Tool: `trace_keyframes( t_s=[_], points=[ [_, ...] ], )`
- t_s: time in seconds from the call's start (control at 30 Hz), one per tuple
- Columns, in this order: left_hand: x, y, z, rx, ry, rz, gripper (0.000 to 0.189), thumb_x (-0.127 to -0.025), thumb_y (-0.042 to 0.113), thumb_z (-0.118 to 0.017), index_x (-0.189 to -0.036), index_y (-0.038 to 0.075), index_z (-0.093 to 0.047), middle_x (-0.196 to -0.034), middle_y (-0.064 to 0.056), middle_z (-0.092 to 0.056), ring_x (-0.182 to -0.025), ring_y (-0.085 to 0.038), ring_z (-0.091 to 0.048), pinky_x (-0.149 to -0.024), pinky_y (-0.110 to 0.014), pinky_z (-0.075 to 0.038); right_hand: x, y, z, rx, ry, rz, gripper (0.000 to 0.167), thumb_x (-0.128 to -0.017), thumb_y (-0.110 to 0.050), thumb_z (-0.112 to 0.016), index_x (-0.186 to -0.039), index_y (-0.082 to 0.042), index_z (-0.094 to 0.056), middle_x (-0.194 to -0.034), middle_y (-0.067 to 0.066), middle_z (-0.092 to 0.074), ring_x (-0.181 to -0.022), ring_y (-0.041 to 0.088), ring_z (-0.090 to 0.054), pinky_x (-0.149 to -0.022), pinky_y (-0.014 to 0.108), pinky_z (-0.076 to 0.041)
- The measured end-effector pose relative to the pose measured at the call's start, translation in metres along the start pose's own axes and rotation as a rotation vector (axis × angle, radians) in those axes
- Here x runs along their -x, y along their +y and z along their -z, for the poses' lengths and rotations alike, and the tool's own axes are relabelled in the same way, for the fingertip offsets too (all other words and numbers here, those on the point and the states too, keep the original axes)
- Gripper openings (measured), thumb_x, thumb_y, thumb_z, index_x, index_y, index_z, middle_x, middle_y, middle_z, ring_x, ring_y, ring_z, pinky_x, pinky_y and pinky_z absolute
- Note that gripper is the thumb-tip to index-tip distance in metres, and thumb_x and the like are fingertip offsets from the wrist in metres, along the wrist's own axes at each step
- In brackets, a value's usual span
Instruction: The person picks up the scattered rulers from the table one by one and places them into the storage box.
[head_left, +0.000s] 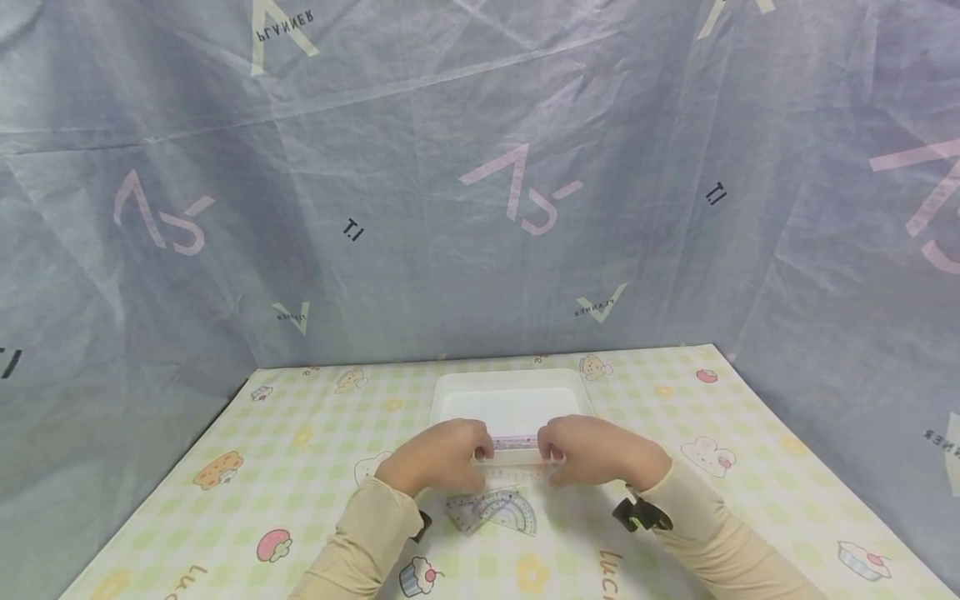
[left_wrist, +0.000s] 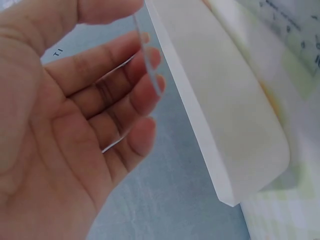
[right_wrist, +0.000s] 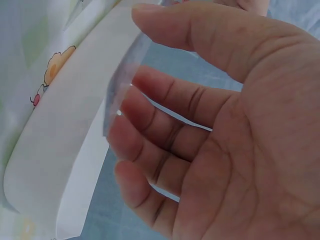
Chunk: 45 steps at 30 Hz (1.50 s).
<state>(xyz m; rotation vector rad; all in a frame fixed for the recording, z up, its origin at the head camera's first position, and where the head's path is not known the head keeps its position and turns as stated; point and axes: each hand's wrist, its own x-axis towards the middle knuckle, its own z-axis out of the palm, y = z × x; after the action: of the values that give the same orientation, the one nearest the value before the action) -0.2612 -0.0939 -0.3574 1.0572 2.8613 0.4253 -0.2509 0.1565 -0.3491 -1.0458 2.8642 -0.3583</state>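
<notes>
Left grip point(head_left: 447, 452) and right grip point(head_left: 597, 451) pinch a probable ruler point(right_wrist: 117, 89) near tray edge point(head_left: 517, 457).

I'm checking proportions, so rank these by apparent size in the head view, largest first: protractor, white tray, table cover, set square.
1. Table cover
2. White tray
Unranked, both smaller: protractor and set square; they overlap and look alike in size.

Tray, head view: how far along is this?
Done: clear ruler looks off the tablecloth. In hand: left hand and right hand hold it at the near side of the white tray. Remaining, probably: releasing it, plus the protractor and set square, lying outside the tray.
</notes>
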Motion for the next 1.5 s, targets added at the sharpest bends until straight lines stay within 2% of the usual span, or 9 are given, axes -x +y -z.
trace_keyframes(
  t_s=[0.23,0.37,0.57,0.73,0.87,1.0,1.13,1.37,1.5],
  points=[
    [0.001,-0.004,0.004,-0.028,0.057,-0.059,0.033,-0.072,0.009,-0.071,-0.105,0.010,-0.075,-0.095,0.009,-0.062,-0.084,-0.006,-0.054,-0.083,-0.027,-0.051,-0.001,0.003,0.002,0.027,0.070,0.027,0.022,-0.078,-0.024,-0.080,-0.091,-0.016,-0.064,-0.084,-0.007,-0.056,-0.072,0.009,-0.049,-0.068,0.028,-0.045],
    [0.002,-0.006,0.006,-0.028,0.093,-0.081,0.032,-0.073,0.008,-0.069,-0.104,0.008,-0.074,-0.094,0.006,-0.061,-0.082,-0.008,-0.051,-0.080,-0.026,-0.050,-0.001,0.007,0.002,0.045,0.110,0.048,0.023,-0.077,-0.023,-0.080,-0.092,-0.016,-0.064,-0.085,-0.009,-0.055,-0.073,0.008,-0.049,-0.069,0.029,-0.046],
    [0.001,-0.010,0.007,-0.039,0.165,-0.110,0.027,-0.074,0.010,-0.070,-0.101,0.009,-0.074,-0.093,0.002,-0.063,-0.080,-0.009,-0.050,-0.077,-0.025,-0.048,-0.002,0.012,0.002,0.068,0.182,0.077,0.024,-0.076,-0.019,-0.078,-0.096,-0.013,-0.066,-0.092,-0.002,-0.059,-0.076,0.010,-0.050,-0.070,0.031,-0.048],
    [0.000,-0.013,0.005,-0.058,0.230,-0.133,0.026,-0.077,0.011,-0.072,-0.102,0.009,-0.074,-0.093,0.003,-0.063,-0.079,-0.009,-0.051,-0.075,-0.026,-0.049,-0.004,0.015,0.000,0.086,0.231,0.065,0.023,-0.080,-0.020,-0.078,-0.098,-0.012,-0.066,-0.094,-0.003,-0.061,-0.079,0.011,-0.051,-0.071,0.033,-0.048],
    [-0.001,-0.015,0.003,-0.086,0.273,-0.129,0.025,-0.080,0.014,-0.073,-0.105,0.009,-0.075,-0.095,0.003,-0.065,-0.081,-0.011,-0.056,-0.079,-0.031,-0.050,-0.005,0.017,-0.002,0.086,0.253,0.060,0.023,-0.083,-0.022,-0.078,-0.101,-0.011,-0.068,-0.096,-0.003,-0.063,-0.081,0.011,-0.054,-0.073,0.034,-0.050],
    [-0.002,-0.017,0.000,-0.109,0.295,-0.112,0.025,-0.084,0.016,-0.073,-0.108,0.009,-0.074,-0.101,0.001,-0.066,-0.090,-0.013,-0.062,-0.084,-0.039,-0.050,-0.008,0.020,-0.005,0.095,0.283,0.041,0.024,-0.084,-0.022,-0.079,-0.104,-0.011,-0.069,-0.097,-0.003,-0.065,-0.088,0.014,-0.059,-0.077,0.036,-0.052],
    [-0.003,-0.019,-0.003,-0.124,0.318,-0.093,0.024,-0.087,0.018,-0.074,-0.110,0.012,-0.074,-0.106,0.003,-0.066,-0.096,-0.015,-0.064,-0.087,-0.041,-0.050,-0.011,0.021,-0.009,0.082,0.308,0.014,0.026,-0.084,-0.021,-0.079,-0.106,-0.011,-0.071,-0.099,-0.002,-0.067,-0.094,0.019,-0.063,-0.081,0.038,-0.053],
    [-0.007,-0.022,-0.010,-0.152,0.361,-0.115,0.019,-0.087,0.012,-0.076,-0.105,0.011,-0.075,-0.105,0.002,-0.066,-0.096,-0.017,-0.064,-0.086,-0.037,-0.052,-0.017,0.026,-0.017,-0.002,0.338,0.024,0.023,-0.083,-0.015,-0.079,-0.104,-0.008,-0.071,-0.097,0.000,-0.067,-0.096,0.025,-0.065,-0.086,0.041,-0.052],
    [-0.009,-0.023,-0.014,-0.106,0.339,-0.125,0.018,-0.086,0.007,-0.075,-0.105,0.006,-0.074,-0.103,-0.001,-0.065,-0.097,-0.018,-0.063,-0.086,-0.032,-0.054,-0.019,0.031,-0.022,-0.044,0.348,0.047,0.021,-0.083,-0.010,-0.079,-0.101,-0.005,-0.070,-0.096,0.005,-0.068,-0.093,0.027,-0.065,-0.084,0.041,-0.052]
  ],
)
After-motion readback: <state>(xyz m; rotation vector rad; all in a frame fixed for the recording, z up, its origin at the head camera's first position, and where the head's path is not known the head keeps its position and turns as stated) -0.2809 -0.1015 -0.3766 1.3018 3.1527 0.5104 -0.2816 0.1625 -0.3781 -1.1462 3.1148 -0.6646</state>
